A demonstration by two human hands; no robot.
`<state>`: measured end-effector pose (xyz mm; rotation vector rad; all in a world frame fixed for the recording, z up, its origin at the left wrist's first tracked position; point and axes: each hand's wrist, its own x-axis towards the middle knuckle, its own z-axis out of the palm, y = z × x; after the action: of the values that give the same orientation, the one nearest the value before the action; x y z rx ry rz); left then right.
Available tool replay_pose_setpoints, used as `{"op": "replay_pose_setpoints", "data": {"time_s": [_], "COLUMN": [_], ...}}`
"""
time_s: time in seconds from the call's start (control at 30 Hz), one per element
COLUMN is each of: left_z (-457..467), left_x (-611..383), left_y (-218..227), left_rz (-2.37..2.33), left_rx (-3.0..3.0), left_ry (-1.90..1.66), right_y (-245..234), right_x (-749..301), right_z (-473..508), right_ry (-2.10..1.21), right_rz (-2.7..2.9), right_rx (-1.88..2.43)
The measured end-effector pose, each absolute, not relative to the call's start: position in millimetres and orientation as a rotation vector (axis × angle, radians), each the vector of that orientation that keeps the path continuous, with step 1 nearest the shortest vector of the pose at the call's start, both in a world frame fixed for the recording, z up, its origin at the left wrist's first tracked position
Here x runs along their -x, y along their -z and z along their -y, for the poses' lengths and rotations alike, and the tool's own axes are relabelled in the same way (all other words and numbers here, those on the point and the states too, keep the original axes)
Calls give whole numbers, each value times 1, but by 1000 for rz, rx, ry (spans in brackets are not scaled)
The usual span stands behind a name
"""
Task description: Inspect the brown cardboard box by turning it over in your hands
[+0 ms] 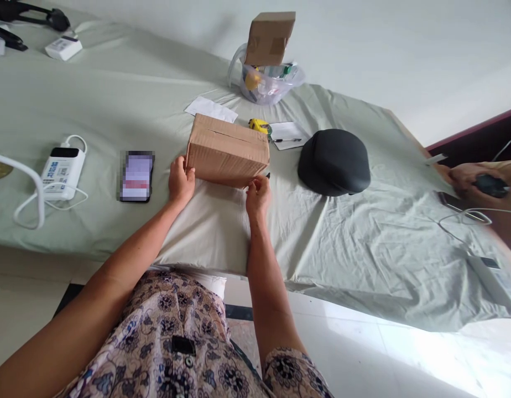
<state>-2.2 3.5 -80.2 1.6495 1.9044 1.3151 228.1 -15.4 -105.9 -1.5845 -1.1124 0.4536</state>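
A closed brown cardboard box (228,146) lies on the cloth in front of me, with a seam along its top. My left hand (182,181) grips its left end, thumb on the near side. At the lower right corner, my right hand (258,196) is closed in a pinch against the box's near edge. A small dark tip (267,176) pokes out beside these fingers; what it belongs to is hidden. Just behind the box are a yellow tape measure (259,126) and a pen (286,140) on white paper (282,132).
Right of the box sits a black rounded case (334,162). To the left lie a phone (136,177) and a white power bank (64,171) with cables. Behind, a plastic basket (270,88) holds another carton (270,38). Another person's hand (475,179) is at far right.
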Motion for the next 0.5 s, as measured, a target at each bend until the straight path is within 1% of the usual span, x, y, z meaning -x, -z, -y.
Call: {"op": "replay_pose_setpoints", "data": {"time_s": [0.13, 0.23, 0.33, 0.5], "left_z": [1, 5, 5, 3], "left_x": [0, -3, -6, -9], "left_y": [76, 75, 78, 85], "left_rz": [-2049, -2097, -2054, -1907], "left_rx": [-1730, -1778, -1756, -1723], "left_ry": [-1031, -923, -992, -1285], "right_y": [114, 118, 117, 107], "right_x": [-228, -226, -223, -215], "right_z": [15, 16, 17, 23], "right_ry": [-388, -374, -357, -308], "right_rz": [1226, 1278, 1285, 1248], "right_rx": [1652, 1653, 1666, 1529]}}
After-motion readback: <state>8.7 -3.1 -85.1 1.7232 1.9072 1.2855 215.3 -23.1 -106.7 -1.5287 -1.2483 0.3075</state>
